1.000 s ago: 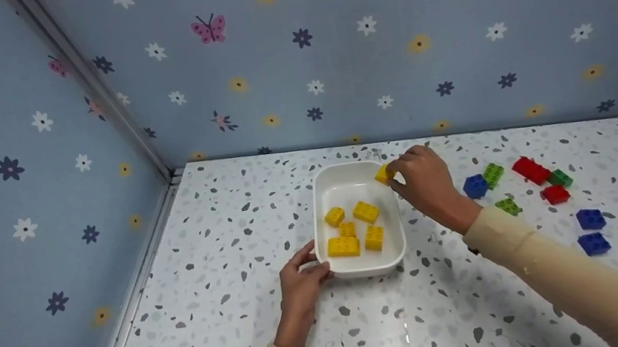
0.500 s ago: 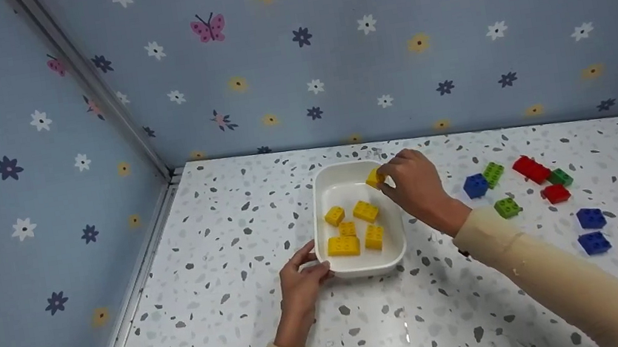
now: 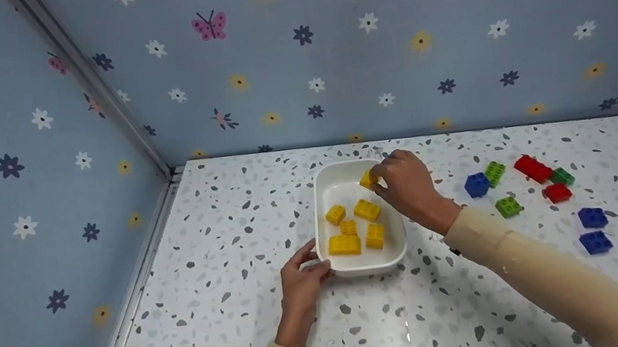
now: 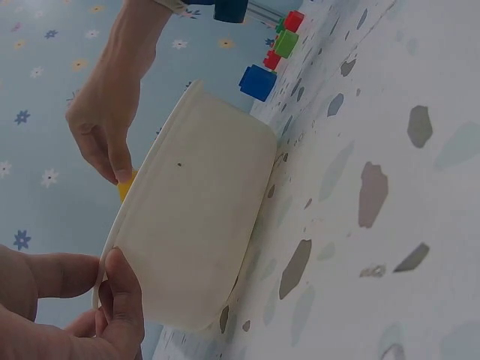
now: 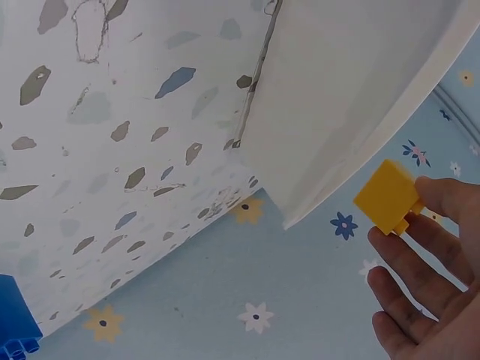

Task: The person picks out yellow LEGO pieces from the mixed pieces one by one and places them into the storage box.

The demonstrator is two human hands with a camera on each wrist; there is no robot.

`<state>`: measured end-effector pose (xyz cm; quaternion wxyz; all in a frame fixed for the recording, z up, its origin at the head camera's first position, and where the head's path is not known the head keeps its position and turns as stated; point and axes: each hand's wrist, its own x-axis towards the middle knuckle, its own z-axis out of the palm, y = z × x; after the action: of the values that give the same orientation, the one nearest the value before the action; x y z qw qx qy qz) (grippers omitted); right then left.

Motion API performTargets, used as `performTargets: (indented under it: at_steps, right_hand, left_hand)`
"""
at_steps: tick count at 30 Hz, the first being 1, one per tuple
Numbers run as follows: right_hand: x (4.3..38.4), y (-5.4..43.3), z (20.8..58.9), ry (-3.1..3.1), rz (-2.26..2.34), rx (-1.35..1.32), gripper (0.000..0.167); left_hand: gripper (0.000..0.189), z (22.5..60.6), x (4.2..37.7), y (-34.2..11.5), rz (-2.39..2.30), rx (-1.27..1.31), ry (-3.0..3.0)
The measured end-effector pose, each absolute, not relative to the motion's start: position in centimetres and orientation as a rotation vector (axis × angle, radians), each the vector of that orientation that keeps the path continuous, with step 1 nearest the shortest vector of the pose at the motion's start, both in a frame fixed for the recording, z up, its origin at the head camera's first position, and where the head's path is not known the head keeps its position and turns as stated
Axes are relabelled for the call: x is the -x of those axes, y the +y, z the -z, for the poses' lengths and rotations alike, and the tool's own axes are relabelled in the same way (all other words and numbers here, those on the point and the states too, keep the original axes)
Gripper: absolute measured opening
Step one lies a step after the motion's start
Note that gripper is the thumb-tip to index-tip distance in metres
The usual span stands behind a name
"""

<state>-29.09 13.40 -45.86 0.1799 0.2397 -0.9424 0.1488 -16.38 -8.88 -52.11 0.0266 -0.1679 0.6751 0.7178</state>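
Observation:
A white plastic bin [image 3: 363, 260] stands on the speckled table with several yellow building blocks [image 3: 344, 245] lying in its near and middle part. My left hand [image 3: 301, 282] pinches the bin's near left rim between thumb and fingers, as the left wrist view [image 4: 180, 210] of its outer wall also shows. Over the bin's far right part, my right hand [image 3: 408, 183] pinches one yellow block [image 5: 388, 197] between thumb and fingertips. In the right wrist view, this block is held above the rim level, its studs toward the fingers.
Right of the bin lie loose blocks: blue [image 3: 477, 185], light green [image 3: 508, 207], red [image 3: 532, 168], dark green [image 3: 561, 177], and two more blue blocks [image 3: 595, 242] nearer the front. A flowered wall panel [image 3: 330, 72] rises behind the table, another at the left.
My right hand has moved left with the yellow block, from the bin's right rim to over its inside. The left hand and the bin have stayed in place.

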Motion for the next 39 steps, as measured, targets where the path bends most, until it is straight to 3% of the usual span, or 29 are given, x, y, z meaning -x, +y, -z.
performTargets:
  at_steps: [39]
  right_hand:
    - [30.0, 10.1, 46.2, -2.82, -0.348, -0.641, 0.018]
  left_hand:
    - [0.058, 52.3, 16.3, -8.9, -2.32, 0.456, 2.019]
